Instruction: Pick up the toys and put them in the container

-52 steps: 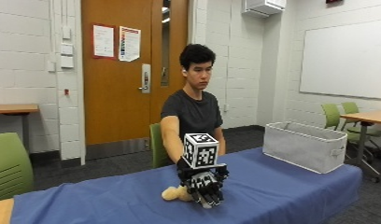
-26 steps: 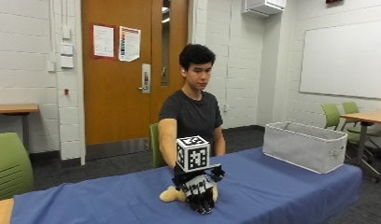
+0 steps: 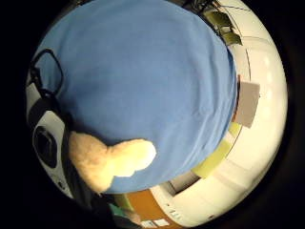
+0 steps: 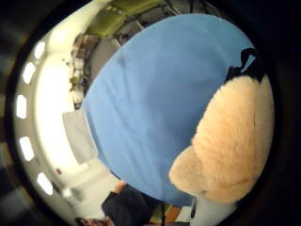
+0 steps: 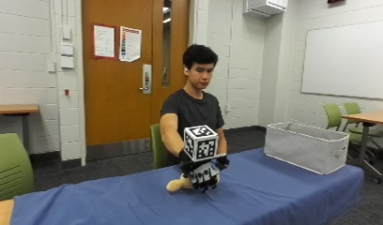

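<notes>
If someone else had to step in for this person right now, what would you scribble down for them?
Right hand: gloved, gripping a tan plush toy, lifted just above the blue tablecloth. In both palm views the toy sits right against the palm.
Container: the grey fabric bin stands at the far end of the table on the person's left, away from the hand.
Done: the toy is picked up.
Left: carry it across to the bin and drop it in. No other toys show on the table. The bare hand's state cannot be made out.

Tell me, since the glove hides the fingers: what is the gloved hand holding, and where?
The right hand holds a cream plush toy; which part it grips cannot be told.
</notes>
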Demonstrator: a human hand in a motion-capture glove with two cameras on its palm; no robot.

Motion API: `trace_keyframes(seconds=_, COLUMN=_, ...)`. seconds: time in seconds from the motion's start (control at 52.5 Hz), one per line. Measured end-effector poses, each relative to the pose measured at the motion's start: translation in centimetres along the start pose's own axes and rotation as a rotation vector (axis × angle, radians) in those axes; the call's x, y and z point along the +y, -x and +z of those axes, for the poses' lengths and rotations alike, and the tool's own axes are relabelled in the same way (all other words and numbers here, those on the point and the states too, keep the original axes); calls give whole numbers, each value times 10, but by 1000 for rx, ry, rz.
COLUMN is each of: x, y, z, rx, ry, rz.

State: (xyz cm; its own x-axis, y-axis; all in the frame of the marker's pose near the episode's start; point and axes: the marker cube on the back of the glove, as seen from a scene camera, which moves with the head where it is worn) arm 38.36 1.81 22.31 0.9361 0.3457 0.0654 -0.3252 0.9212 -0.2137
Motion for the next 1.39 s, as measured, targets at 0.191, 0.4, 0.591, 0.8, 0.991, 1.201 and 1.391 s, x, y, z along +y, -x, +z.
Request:
trace_keyframes(seconds=0.191, x=19, y=47, z=-66, rx=14, ry=-76, rz=-52)
trace_keyframes(seconds=0.4, x=41, y=146, z=-158, rx=3, ry=-220, rz=-192)
trace_keyframes(seconds=0.591, x=71, y=274, z=-223, rx=41, ry=-349, rz=-385)
trace_keyframes(seconds=0.8, x=126, y=449, z=-257, rx=-56, ry=-382, rz=-622)
trace_keyframes(seconds=0.991, x=166, y=582, z=-232, rx=49, ry=-404, rz=-828)
trace_keyframes(seconds=1.201, x=148, y=603, z=-205, rx=-36, ry=-348, rz=-932)
trace_keyframes(seconds=1.391, x=146, y=611, z=-182, rx=-2, ry=-273, rz=-956)
